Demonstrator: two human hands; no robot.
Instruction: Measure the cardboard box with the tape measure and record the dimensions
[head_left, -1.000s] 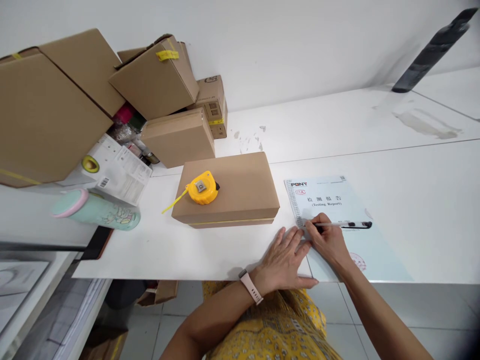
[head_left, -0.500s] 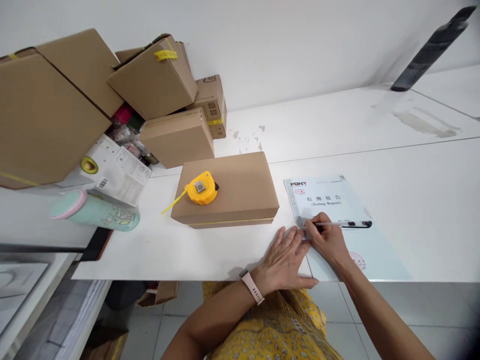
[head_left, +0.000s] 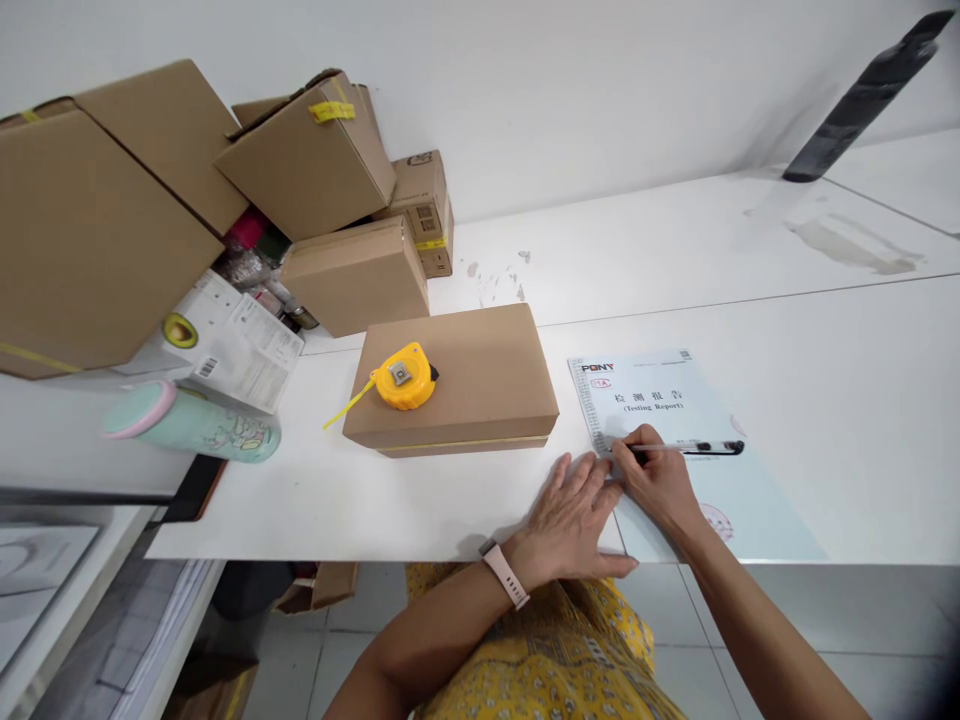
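A pen (head_left: 705,449) with a clear barrel and black ends is pinched in my right hand (head_left: 658,485), its tip down at the left edge of a pale blue report (head_left: 660,380). The report is titled "Testing Report" and lies flat on the white table (head_left: 360,510). My left hand (head_left: 574,515) rests spread at the report's lower left edge, fingertips close beside my right fingers. To the left sits a closed brown cardboard box (head_left: 480,370). On top of it lies a yellow tape measure (head_left: 405,377) with a short length of blade out.
Several cardboard boxes (head_left: 352,275) are piled at the back left. A mint green bottle (head_left: 210,425) with a pink rim stands before a white carton (head_left: 247,345) at the left. Far right at the back is a dark bottle (head_left: 855,110). The table's front edge runs near my waist.
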